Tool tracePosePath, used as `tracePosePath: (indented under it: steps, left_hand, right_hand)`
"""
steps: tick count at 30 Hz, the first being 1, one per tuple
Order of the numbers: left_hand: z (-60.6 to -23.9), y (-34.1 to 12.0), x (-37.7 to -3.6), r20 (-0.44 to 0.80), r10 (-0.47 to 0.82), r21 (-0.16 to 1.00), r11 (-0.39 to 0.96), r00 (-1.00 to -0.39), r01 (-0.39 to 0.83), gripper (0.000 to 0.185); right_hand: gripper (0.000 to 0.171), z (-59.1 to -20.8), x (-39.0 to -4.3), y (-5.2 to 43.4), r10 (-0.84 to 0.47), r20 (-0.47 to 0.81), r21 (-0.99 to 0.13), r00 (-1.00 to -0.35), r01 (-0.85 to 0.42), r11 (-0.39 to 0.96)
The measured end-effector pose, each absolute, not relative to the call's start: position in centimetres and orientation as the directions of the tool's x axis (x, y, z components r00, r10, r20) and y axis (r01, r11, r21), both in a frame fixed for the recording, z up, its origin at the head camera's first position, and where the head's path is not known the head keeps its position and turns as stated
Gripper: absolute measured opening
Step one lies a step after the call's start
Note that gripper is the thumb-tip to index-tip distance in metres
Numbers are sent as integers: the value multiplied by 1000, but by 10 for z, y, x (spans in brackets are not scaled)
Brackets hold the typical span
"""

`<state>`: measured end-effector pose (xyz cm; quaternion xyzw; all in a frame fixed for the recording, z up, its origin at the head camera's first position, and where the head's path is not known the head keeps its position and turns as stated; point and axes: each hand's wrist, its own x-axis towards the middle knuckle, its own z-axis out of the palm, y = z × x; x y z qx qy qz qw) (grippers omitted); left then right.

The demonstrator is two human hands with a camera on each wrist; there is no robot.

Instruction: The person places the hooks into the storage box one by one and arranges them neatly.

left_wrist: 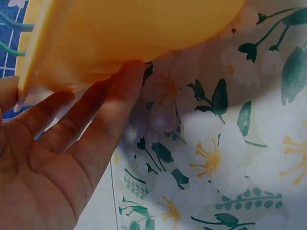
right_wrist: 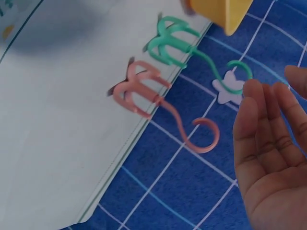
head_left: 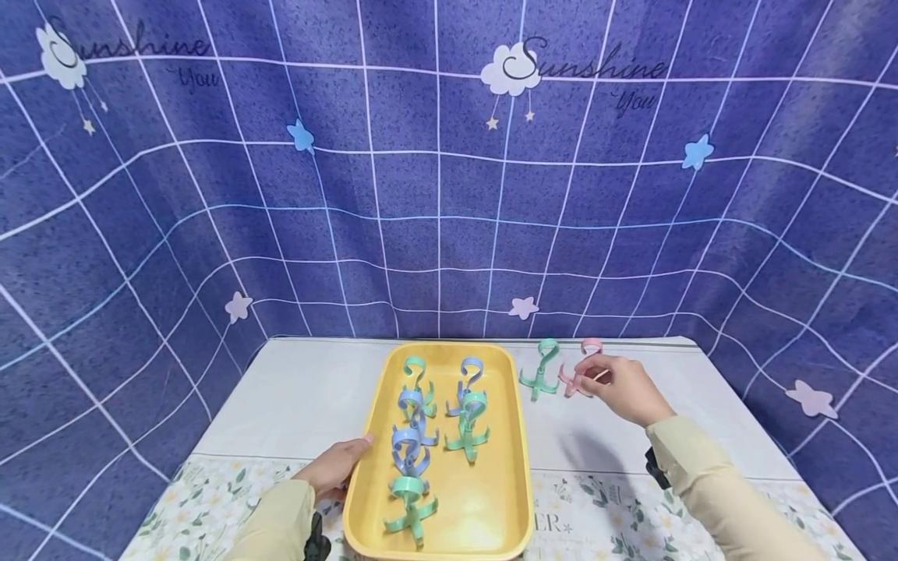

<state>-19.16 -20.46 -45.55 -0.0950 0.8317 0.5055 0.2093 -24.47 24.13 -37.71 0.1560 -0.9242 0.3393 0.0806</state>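
A yellow tray lies on the table and holds several blue and green plastic hooks. My left hand rests with straight fingers against the tray's left side. A pink hook and a green hook stand on the table to the right of the tray. My right hand hovers open just right of the pink hook, apart from it and holding nothing. In the right wrist view the green hook stands beyond the pink one, with the open palm at the right.
The table has a white cloth, with a floral print along the near edge. A blue grid-patterned backdrop closes in the back and both sides. A corner of the tray shows in the right wrist view.
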Motion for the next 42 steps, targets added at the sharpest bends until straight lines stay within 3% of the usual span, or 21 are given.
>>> tracePosePath:
  steps: [9, 28, 34, 42]
  left_hand:
    - [-455, -203, -192, -446, 54, 806, 459, -893, -374, 58]
    - [-457, -205, -187, -453, 49, 804, 454, -890, -384, 56]
    - [-457, -205, -187, -449, 55, 809, 447, -892, -381, 56]
    - [-457, -207, -190, -450, 61, 816, 433, -891, -383, 56]
  right_hand:
    - [10, -382, -259, 256, -133, 274, -561, -953, -270, 782]
    - [24, -382, -291, 260, -16, 291, -522, -956, -173, 835]
    - [29, -379, -302, 262, 42, 248, -535, -968, -100, 839]
    - [38, -390, -315, 261, 28, 182, -485, -983, -65, 872]
